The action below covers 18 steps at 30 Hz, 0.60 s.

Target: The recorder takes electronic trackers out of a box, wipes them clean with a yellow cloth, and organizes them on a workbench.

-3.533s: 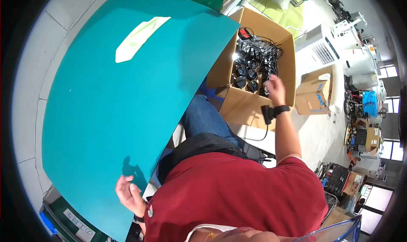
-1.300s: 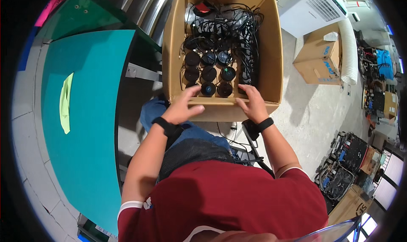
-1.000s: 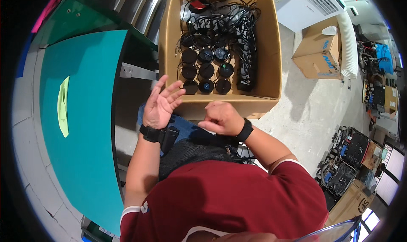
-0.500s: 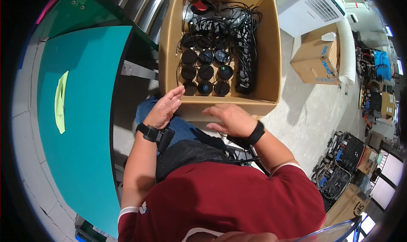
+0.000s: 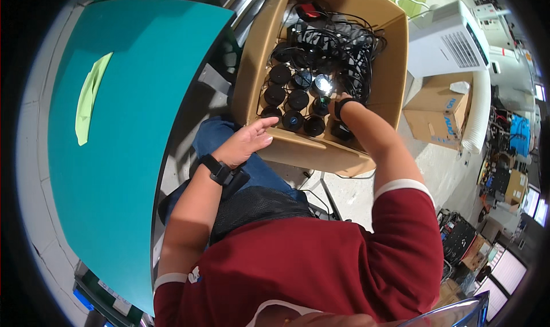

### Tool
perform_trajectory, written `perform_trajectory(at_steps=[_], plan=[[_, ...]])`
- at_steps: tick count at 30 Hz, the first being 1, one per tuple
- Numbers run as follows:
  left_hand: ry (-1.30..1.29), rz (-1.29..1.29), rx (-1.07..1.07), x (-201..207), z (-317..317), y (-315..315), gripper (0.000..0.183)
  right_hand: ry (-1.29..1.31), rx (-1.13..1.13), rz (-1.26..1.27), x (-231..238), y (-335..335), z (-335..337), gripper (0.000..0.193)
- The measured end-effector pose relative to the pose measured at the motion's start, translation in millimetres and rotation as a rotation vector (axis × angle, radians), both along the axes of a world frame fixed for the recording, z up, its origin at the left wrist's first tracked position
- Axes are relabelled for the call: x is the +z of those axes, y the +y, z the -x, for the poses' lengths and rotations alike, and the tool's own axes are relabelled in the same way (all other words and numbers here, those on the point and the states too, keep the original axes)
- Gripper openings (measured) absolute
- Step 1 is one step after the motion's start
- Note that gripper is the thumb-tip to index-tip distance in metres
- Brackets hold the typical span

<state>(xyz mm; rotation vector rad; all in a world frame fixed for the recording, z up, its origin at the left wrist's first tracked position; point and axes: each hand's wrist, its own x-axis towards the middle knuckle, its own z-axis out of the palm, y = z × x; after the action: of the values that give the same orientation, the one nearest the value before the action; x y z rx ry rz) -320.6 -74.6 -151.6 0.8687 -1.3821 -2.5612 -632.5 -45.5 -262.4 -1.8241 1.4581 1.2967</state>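
Observation:
A deep cardboard box (image 5: 309, 151) stands in front of me, packed with rows of round black devices (image 5: 297, 99) and tangled black cables (image 5: 349, 40). My right hand (image 5: 340, 99) reaches down into the box, just right of the round devices. Its fingers are mostly hidden, so I cannot make out what they touch. Beside it, one round device (image 5: 323, 85) has a bright shine on its top. My left hand (image 5: 250, 140) is open, fingers stretched, at the box's near left rim. A red-and-black item (image 5: 310, 10) lies among the cables at the far end.
A teal table (image 5: 132, 138) with a pale green cloth strip (image 5: 91, 98) is on my left. To the right stand a white portable air conditioner (image 5: 450, 40), its white hose (image 5: 475, 115) and another cardboard box (image 5: 438, 112). Crowded equipment lines the far right.
My right hand has moved from above the near rim forward and down into the box. My left hand stays near the rim. The view has shifted, placing the box further right.

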Motion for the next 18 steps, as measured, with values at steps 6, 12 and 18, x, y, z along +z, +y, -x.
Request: perform_trajectory(at_steps=[6,12,18], plan=[[0.058,-0.039,0.004,-2,-1,1,0.054,0.132,0.049,-0.122,-82,44,40,0.061],[0.074,-0.058,-0.013,-3,-1,-3,0.053,0.063,0.136,-0.055,-71,63,54,0.054],[0.077,-0.067,0.013,-3,-1,-5,0.054,-0.362,-0.688,0.523,-46,31,33,0.032]])
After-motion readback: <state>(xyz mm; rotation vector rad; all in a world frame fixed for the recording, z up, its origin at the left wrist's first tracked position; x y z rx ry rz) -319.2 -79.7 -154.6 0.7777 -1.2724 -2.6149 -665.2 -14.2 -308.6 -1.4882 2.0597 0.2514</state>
